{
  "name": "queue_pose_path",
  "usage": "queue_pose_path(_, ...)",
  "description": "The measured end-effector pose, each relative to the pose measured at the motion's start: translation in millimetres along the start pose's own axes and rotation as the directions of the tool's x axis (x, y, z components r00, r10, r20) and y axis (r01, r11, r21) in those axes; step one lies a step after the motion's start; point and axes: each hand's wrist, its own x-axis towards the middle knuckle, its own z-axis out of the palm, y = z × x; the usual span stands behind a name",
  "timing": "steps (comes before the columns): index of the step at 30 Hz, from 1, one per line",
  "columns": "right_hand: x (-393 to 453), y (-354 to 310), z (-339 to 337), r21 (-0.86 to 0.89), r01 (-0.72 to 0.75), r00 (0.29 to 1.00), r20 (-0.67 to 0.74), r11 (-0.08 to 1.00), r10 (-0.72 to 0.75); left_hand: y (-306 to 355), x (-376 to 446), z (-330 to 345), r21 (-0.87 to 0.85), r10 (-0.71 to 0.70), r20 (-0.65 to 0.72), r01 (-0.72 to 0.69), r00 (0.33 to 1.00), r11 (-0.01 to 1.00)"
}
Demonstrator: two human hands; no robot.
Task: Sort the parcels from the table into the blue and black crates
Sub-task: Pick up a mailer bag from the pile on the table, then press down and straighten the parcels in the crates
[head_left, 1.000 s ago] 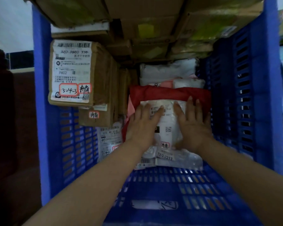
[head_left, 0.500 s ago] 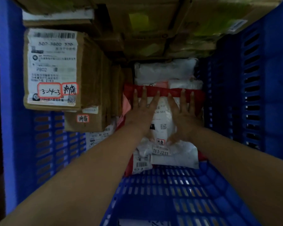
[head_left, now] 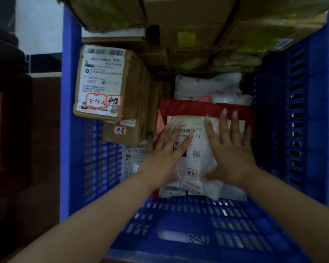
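I look down into the blue crate (head_left: 296,130), which holds several parcels. A white plastic mailer (head_left: 195,149) with a barcode label lies on top of a red bag parcel (head_left: 198,109) in the crate's middle. My left hand (head_left: 164,154) rests flat on the mailer's left side, fingers straight and spread. My right hand (head_left: 230,149) lies flat on its right side, fingertips reaching the red bag. Neither hand grips anything.
Brown cardboard boxes (head_left: 103,82) with white labels stand stacked along the crate's left wall, a smaller box (head_left: 122,133) below. More cartons (head_left: 188,25) fill the far end. White and pink bags (head_left: 207,86) lie behind the red one. Dark furniture stands left of the crate.
The view has pulled back from the crate. Both hands stay flat on the white mailer; the left hand has slid a little down and left, and the fingers have spread wider.
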Motion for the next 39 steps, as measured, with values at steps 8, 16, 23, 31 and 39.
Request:
queue_pose_path(8, 14.7, 0.1, 44.0, -0.026, -0.07, 0.997, 0.038, 0.997, 0.071, -22.7, 2.1, 34.2, -0.037, -0.104, 0.188, 0.112, 0.977, 0.993)
queue_pose_path(16, 26.8, 4.1, 54.6, -0.028, -0.061, 0.998, -0.011, 0.998, 0.06, -20.7, 9.9, 47.6, -0.035, -0.133, 0.127, 0.139, 0.983, 0.99)
queue_pose_path(23, -3.3, 1.0, 31.6, -0.106, -0.039, 0.999, 0.032, 0.994, 0.043, -7.1, -36.5, 4.0, -0.032, -0.026, 0.022, 0.027, 0.999, 0.999)
queue_pose_path(31, -35.6, -8.4, 1.3, 0.162, 0.103, 0.94, -0.339, 0.981, -0.043, -3.1, -79.9, -67.5, 0.207, 0.134, -0.773, 0.047, 0.62, 0.977)
queue_pose_path(39, 11.1, -126.9, -20.5, 0.995, -0.018, 1.0, 0.017, 0.1, 0.013, -54.0, -84.3, -90.1, 0.227, -0.113, -0.569, 0.288, 0.815, 0.93)
